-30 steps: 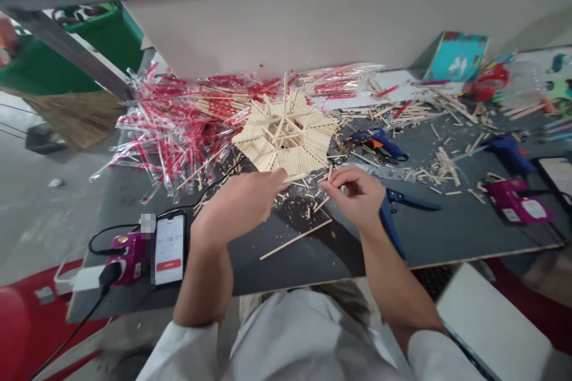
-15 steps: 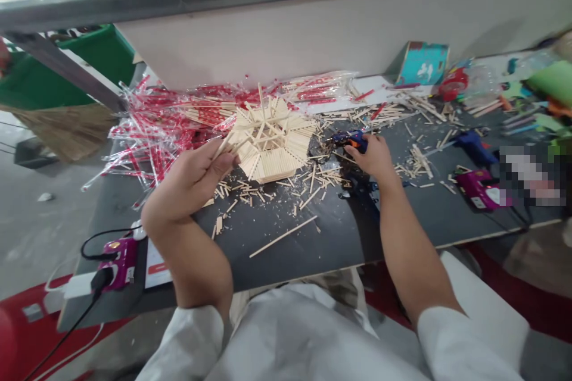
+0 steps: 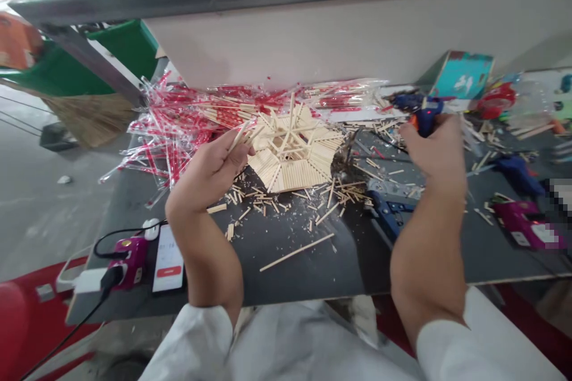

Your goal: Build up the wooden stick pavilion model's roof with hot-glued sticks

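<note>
My left hand (image 3: 210, 172) pinches a few short wooden sticks (image 3: 239, 136) at the left side of a many-sided structure of pale sticks (image 3: 292, 175). That structure rests on the dark table (image 3: 304, 283), with a star-like frame of sticks over its open middle. Off to the right, my right hand (image 3: 433, 146) is wrapped around a blue glue gun (image 3: 428, 114) with an orange trigger; its nozzle points left towards the back. Below that hand lies a tool with blue handles (image 3: 388, 211), partly hidden by my forearm. One long stick (image 3: 297, 252) lies near the front.
Clear-wrapped red-and-pale stick bundles (image 3: 165, 125) pile at the back left. Stick offcuts (image 3: 348, 190) litter the middle. A phone (image 3: 168, 262) and a purple power strip (image 3: 129, 259) sit front left. Another blue gun (image 3: 521, 174) and purple strip (image 3: 521, 226) lie right.
My right hand has lifted the glue gun and carried it right and backwards from beside the structure. My left hand keeps its sticks near the structure. The view has shifted left.
</note>
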A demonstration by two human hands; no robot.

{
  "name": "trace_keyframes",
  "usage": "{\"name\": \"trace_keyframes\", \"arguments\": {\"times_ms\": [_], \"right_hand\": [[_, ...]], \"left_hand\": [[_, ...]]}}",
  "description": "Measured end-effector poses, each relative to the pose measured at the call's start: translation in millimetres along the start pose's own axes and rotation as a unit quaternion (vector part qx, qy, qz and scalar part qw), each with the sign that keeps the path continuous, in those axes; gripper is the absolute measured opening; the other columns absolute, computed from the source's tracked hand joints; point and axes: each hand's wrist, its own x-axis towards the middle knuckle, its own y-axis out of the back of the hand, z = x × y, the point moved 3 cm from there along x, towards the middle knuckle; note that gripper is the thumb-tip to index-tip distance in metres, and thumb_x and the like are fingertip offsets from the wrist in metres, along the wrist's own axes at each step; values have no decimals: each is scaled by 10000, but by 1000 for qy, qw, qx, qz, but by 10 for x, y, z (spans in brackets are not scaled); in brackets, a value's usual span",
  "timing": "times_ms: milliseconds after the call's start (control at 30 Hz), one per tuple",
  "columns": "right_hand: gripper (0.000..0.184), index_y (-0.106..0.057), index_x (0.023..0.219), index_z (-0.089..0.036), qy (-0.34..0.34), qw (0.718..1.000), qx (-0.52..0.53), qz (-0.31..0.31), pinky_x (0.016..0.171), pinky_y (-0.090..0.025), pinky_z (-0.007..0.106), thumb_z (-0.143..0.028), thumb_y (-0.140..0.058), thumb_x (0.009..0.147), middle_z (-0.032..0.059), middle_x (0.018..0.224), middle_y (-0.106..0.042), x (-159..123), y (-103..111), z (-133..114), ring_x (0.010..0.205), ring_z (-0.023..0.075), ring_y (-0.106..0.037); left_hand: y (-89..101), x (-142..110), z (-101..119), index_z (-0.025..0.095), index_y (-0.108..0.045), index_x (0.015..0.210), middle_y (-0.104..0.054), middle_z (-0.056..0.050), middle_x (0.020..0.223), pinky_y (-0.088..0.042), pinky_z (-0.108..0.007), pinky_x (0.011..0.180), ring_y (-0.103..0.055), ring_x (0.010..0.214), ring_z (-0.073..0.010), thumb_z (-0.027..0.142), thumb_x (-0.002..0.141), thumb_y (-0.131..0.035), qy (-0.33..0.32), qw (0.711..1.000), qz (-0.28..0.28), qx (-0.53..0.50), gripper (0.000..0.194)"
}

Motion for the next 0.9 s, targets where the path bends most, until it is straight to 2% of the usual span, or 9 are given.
{"name": "trace_keyframes", "arguments": {"times_ms": [100, 200, 300, 433, 533, 633, 767, 900], "right_hand": [[499, -583, 1193, -186, 15, 993, 106, 40, 812, -516, 392, -332, -797, 767, 95, 1026, -721, 39, 61, -341, 842, 214, -667], [403, -573, 1105, -204, 123, 964, 224, 70, 824, -525, 371, -304, -772, 769, 50, 987, -658, -31, 69, -753, 831, 181, -632], [298, -557, 956, -217, 198, 937, 261, 122, 800, -523, 381, -397, -745, 811, 4, 857, -564, -154, 37, -1067, 758, 166, -575], [288, -545, 1043, -206, 301, 885, 294, 200, 843, -533, 390, -393, -665, 860, 34, 955, -590, -234, -24, -1257, 866, 181, -619], [346, -550, 1085, -186, 364, 861, 291, 205, 917, -539, 411, -397, -697, 854, 47, 994, -608, -251, -48, -1309, 925, 195, -647], [325, -564, 1033, -197, 367, 878, 239, 194, 901, -549, 399, -404, -725, 841, 23, 910, -605, -293, -46, -1358, 890, 206, -657], [295, -538, 1028, -226, 317, 907, 178, 213, 854, -552, 384, -417, -694, 865, 22, 892, -629, -387, -33, -1429, 868, 222, -669], [259, -560, 1016, -220, 295, 912, 197, 206, 809, -542, 370, -345, -715, 851, 9, 807, -623, -458, -64, -1506, 762, 208, -645]], "left_hand": [[-6, 14, -45, 210, -615, 1023, -552, 0, 767, -378, -274, 563, -496, 640, -110, 463, 1107, -474, 6, 1000, 7, -4, 301], [-18, 16, -102, 202, -602, 1006, -544, -2, 764, -375, -277, 566, -484, 643, -109, 450, 1108, -481, 8, 1000, 4, -23, 294], [-37, 31, -149, 197, -599, 968, -510, 4, 733, -353, -278, 548, -456, 625, -106, 447, 1098, -513, 3, 997, 6, -72, 295], [-78, 67, -151, 200, -632, 1004, -432, 23, 673, -297, -283, 502, -403, 569, -106, 460, 1082, -548, -8, 973, 10, -231, 284], [-103, 98, -143, 203, -649, 987, -413, 25, 656, -270, -287, 480, -383, 549, -106, 446, 1071, -578, -5, 968, 23, -249, 268], [-120, 135, -149, 205, -659, 982, -424, 21, 652, -280, -280, 473, -384, 543, -104, 468, 1066, -580, -2, 976, 40, -215, 286], [-151, 195, -177, 206, -655, 965, -457, 7, 683, -321, -267, 470, -407, 555, -102, 513, 1066, -555, 8, 988, 60, -143, 338], [-211, 263, -230, 208, -649, 976, -481, 1, 709, -330, -256, 465, -422, 569, -103, 508, 1072, -536, 16, 992, 65, -111, 334]]}}
